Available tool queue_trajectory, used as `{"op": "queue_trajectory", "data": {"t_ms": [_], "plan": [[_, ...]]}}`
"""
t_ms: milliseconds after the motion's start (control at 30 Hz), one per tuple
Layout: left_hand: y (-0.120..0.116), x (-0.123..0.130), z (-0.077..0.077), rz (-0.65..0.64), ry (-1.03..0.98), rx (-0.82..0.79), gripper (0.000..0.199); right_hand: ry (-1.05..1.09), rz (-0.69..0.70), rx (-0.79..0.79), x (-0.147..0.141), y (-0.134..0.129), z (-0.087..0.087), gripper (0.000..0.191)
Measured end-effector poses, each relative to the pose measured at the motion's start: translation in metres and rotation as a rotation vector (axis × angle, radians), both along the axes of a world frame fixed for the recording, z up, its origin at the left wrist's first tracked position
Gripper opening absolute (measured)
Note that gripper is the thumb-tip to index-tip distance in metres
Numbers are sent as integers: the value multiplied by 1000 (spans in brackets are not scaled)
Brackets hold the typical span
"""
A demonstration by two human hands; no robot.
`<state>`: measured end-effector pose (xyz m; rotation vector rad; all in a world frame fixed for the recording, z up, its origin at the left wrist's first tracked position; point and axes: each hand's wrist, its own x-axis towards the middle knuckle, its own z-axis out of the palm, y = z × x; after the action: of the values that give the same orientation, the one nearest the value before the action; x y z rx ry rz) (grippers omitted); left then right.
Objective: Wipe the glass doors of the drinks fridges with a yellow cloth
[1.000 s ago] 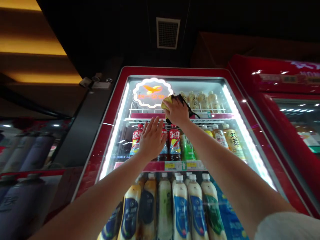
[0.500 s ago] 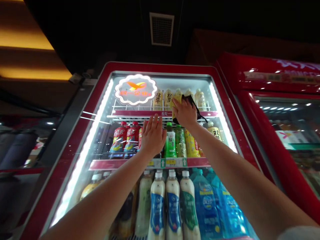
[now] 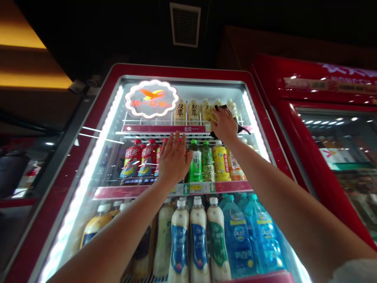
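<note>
My left hand (image 3: 174,159) lies with its fingers stretched out, palm toward the glass door (image 3: 147,133) of a lit drinks fridge. My right hand (image 3: 225,125) is higher up and to the right, pressing a yellow and black cloth (image 3: 212,117) to the same glass. A black strap-like end of the cloth trails to the right. Behind the glass, pale yellow bottles (image 3: 193,111) stand on the top shelf near the cloth. Beyond my left hand are red-capped bottles (image 3: 148,157) and a green tea bottle (image 3: 195,162).
A glowing logo sign (image 3: 151,99) is at the door's upper left. Lower down stand white-capped bottles (image 3: 179,236) and blue bottles (image 3: 238,239). Another red fridge (image 3: 318,90) adjoins on the right. An air vent (image 3: 185,25) is in the dark ceiling.
My right hand and the cloth have slid to the right across the glass. The left hand stays at about the same spot on the door. The view has shifted slightly.
</note>
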<state>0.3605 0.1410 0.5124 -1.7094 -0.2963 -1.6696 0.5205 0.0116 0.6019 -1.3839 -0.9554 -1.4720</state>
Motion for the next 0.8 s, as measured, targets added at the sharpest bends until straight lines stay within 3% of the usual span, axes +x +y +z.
{"op": "queue_trajectory", "data": {"t_ms": [100, 167, 267, 400, 467, 533, 600, 667, 733, 800], "plan": [[-1, 1, -1, -39, -2, 3, 62, -26, -23, -30, -10, 9, -30, 54], [-2, 1, -2, -48, -1, 4, 63, -123, -55, -74, -23, 18, -36, 54], [-2, 0, -3, -53, 2, 7, 63, -203, -95, -134, -29, 23, -13, 53], [1, 0, -4, -69, 5, 18, 63, -104, -87, -74, -4, 8, 24, 53], [2, 1, -5, -84, 10, 13, 63, -14, -90, 38, 11, 2, 18, 53], [2, 1, -5, -107, 19, 7, 63, 36, -115, 112, 16, 3, -3, 54], [1, 2, -5, -128, 24, 1, 64, 0, -151, 95, 11, 8, -26, 55], [0, 2, -3, -140, 25, -8, 65, -87, -181, 19, 3, 15, -37, 54], [-1, 1, -2, -147, 31, -5, 64, -158, -194, -65, -1, 15, -30, 52], [-3, 1, -2, -152, 45, 13, 63, -161, -196, -117, 5, 7, -11, 53]]}}
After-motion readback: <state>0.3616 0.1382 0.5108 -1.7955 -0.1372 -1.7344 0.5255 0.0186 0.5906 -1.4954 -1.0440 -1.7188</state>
